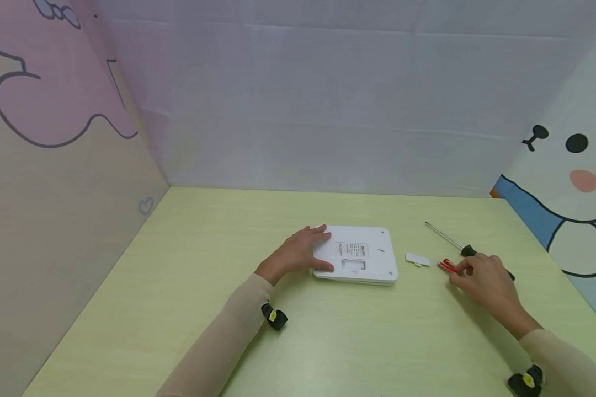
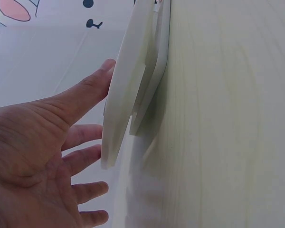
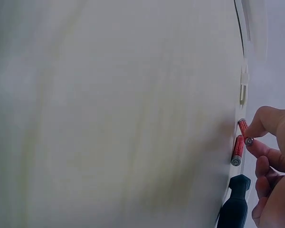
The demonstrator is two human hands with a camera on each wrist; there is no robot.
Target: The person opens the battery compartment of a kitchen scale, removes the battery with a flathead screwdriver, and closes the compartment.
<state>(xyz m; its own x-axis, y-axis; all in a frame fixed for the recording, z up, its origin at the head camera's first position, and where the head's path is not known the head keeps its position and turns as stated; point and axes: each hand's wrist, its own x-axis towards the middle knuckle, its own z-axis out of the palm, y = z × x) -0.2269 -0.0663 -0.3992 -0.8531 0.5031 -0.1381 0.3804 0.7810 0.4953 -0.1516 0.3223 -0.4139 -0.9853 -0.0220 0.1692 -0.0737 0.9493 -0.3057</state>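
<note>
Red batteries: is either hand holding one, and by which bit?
The right hand pinches one red battery between thumb and finger, near the end closest to the wrist.

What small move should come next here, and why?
Probably lifting the red battery in the right hand toward the open compartment of the white device: thumb and finger pinch it, the left hand touches the device, and the small white cover lies apart.
</note>
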